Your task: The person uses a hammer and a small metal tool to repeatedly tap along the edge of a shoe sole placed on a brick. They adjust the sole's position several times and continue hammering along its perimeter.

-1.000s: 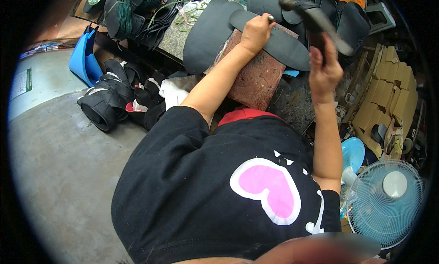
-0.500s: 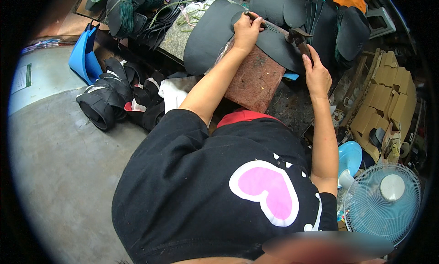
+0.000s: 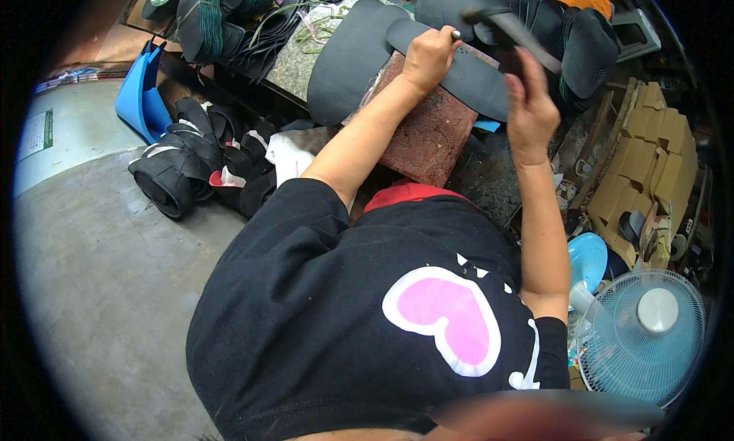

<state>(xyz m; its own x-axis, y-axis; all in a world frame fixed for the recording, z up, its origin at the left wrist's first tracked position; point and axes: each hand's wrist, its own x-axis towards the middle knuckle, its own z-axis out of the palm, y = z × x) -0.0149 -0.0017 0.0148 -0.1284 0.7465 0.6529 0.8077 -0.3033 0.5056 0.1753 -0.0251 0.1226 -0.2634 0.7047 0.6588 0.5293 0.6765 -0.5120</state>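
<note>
My left hand (image 3: 430, 60) is closed around a short metal punch (image 3: 456, 34), of which only the shiny end shows above the fist. Under that hand, a black sole-shaped sheet (image 3: 478, 84) lies across a worn reddish-brown block (image 3: 430, 131). My right hand (image 3: 533, 112) grips a hammer (image 3: 526, 40), its head smeared by motion and held up to the right of the punch. Beside the block, to the left, lies a larger black sheet (image 3: 348, 66).
Bundles of black soles (image 3: 202, 21) tied with green cord stand at the far left, and more soles (image 3: 589, 55) at the far right. A blue folded sheet (image 3: 144, 93), a heap of black pieces (image 3: 172, 166), cardboard (image 3: 642, 154) and a fan (image 3: 642, 338) surround me.
My left hand has shifted right and slightly nearer along the black sheet with the punch. The hammer has swung upward and turned, now blurred.
</note>
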